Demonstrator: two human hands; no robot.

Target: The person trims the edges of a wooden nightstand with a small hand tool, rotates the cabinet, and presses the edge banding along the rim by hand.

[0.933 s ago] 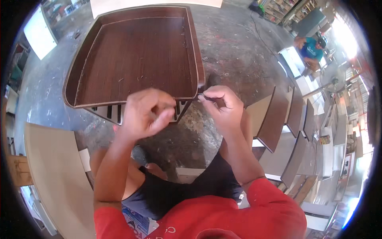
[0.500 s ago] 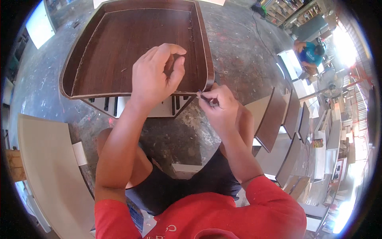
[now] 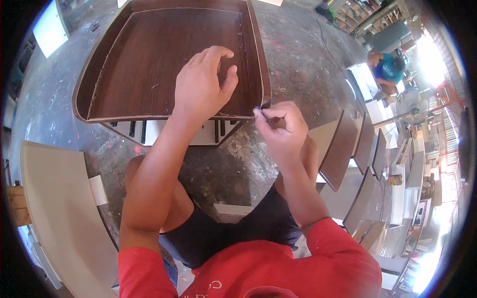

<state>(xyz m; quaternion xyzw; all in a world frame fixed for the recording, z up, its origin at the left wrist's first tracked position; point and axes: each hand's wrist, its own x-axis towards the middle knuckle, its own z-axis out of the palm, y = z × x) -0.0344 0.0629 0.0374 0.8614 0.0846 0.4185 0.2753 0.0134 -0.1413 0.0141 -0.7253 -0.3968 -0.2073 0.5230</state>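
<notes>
A dark brown wood-grain furniture top (image 3: 184,44) with a raised rim and rounded corners stands in front of me, over a white base part (image 3: 154,130) with dark slots. My left hand (image 3: 203,87) hovers over the near part of this top, fingers bent and thumb apart, holding nothing. Beside the near right corner of the rim, my right hand (image 3: 283,121) pinches a small dark thin thing (image 3: 258,108) with a blue tip. My fingers cover most of it, so its kind is unclear.
A large pale panel (image 3: 64,208) leans at my left. Several brown-and-white boards (image 3: 340,149) stand at the right. Farther right, a person in a teal shirt (image 3: 390,68) sits near a standing fan (image 3: 410,103). A cable (image 3: 323,37) lies on the stained concrete floor.
My right hand has moved slightly right along the rim's corner, with the small thing's blue tip now showing. My left hand has shifted a little right and farther away.
</notes>
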